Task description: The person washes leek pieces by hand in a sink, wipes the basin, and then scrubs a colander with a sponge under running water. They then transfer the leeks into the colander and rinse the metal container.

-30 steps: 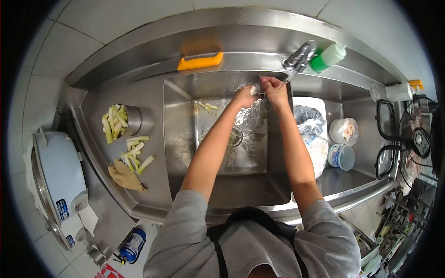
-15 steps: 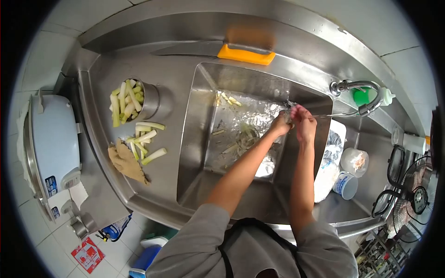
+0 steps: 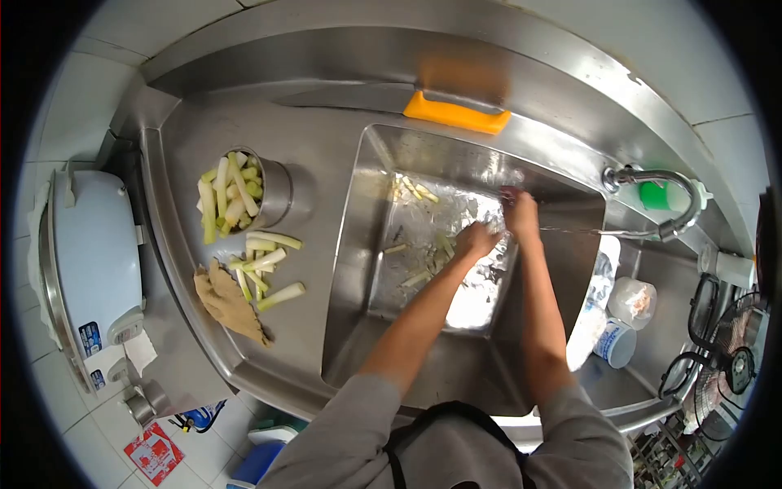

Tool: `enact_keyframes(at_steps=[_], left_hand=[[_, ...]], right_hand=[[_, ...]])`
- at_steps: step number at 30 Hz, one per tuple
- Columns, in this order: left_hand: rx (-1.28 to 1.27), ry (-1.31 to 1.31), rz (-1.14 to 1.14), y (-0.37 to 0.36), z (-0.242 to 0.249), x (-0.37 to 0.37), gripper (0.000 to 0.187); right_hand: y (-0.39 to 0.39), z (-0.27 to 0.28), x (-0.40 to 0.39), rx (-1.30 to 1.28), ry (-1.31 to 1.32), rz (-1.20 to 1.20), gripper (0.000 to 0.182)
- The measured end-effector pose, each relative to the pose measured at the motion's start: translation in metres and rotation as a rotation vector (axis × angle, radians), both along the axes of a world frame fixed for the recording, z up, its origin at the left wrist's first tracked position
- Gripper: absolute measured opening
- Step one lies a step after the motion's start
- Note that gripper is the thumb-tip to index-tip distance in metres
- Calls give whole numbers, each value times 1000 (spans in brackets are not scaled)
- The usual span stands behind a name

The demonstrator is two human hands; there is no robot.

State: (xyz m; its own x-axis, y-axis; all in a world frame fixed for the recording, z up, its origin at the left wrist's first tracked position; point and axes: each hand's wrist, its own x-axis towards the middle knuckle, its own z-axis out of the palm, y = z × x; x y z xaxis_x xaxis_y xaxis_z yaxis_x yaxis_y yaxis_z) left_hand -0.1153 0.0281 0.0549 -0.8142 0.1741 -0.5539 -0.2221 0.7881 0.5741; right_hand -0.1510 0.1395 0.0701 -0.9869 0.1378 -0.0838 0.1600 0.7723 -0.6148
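Observation:
Both hands are inside the steel sink (image 3: 346,326), near its right wall. My left hand (image 3: 479,240) is low over the wet sink bottom, its fingers blurred. Just beyond it, my right hand (image 3: 521,216) is beside the thin stream from the curved faucet (image 3: 696,204); its fingertips are smeared by motion. I cannot make out anything held in either hand. Cut pale green stalk pieces (image 3: 419,191) and scraps lie on the sink bottom. On the left counter, a metal pot (image 3: 277,196) holds several leek-like stalks (image 3: 232,191).
More stalks (image 3: 269,259) lie on the counter beside a brown cloth-like piece (image 3: 228,306). A large knife with a yellow handle (image 3: 456,112) rests behind the sink. To the right are a white tub (image 3: 617,342), a clear container (image 3: 633,301), a green-and-white bottle (image 3: 654,196) and a fan (image 3: 737,367).
My hands have moved apart; the left is lower and further left over the sink bottom. The view has shifted slightly, and the scraps in the water have moved.

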Motion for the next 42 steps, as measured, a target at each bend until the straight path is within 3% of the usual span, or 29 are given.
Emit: enact_keyframes(at_steps=[1, 3, 5, 8, 11, 12, 13, 15, 17, 18, 21, 23, 26, 30, 33, 36, 37, 39, 41, 42], left_hand=[[-100, -52, 12, -24, -7, 12, 38], [-151, -3, -117, -68, -49, 44, 39], [104, -308, -69, -113, -97, 72, 39], [147, -364, 78, -147, -67, 89, 26], [107, -452, 184, -164, -73, 96, 26], [175, -405, 252, -165, -77, 99, 27], [248, -356, 318, -163, -74, 101, 28], [249, -294, 356, -152, -70, 93, 22], [187, -185, 411, -134, -71, 77, 22], [212, -178, 395, -121, -64, 65, 22], [272, -163, 343, -74, -42, 34, 24], [535, -114, 438, -35, -38, 20, 27], [665, -129, 409, 14, 15, 3, 29], [733, -185, 568, 63, 55, -3, 27], [709, -207, 520, 84, 72, -2, 25], [691, -71, 420, 98, 69, -1, 27], [670, 51, 382, 101, 70, 0, 28], [623, 12, 357, 104, 72, -2, 26], [476, 171, 221, 103, 73, -5, 22], [473, 175, 224, 104, 73, -7, 22]], right_hand=[[-19, -24, -16, -46, -57, 72, 24], [-61, -88, -41, 190, -188, 225, 21], [-99, -165, -54, 200, -353, 275, 28], [-145, -183, -40, 154, -132, 128, 37], [-155, -227, -28, 263, -162, 127, 38], [-150, -207, -24, 277, -234, 249, 30], [-146, -202, -13, 215, -86, 162, 25], [-125, -186, -8, -210, -260, -26, 20], [-94, -166, 3, -443, -367, -132, 20], [-78, -159, 9, -669, -329, -233, 20], [-16, -118, 19, -719, -366, -388, 21], [12, -78, 21, -647, -233, -517, 23], [41, -27, 29, -560, -80, -571, 26], [53, 5, 46, -743, -31, -648, 28], [55, 15, 55, -879, 59, -674, 31], [57, 19, 65, -1263, -61, -973, 34], [59, 15, 68, -1265, -52, -976, 34], [60, 3, 73, -1087, -374, -1045, 39], [56, -7, 73, -1078, -227, -1011, 42], [51, 14, 74, -1076, -137, -963, 39]])
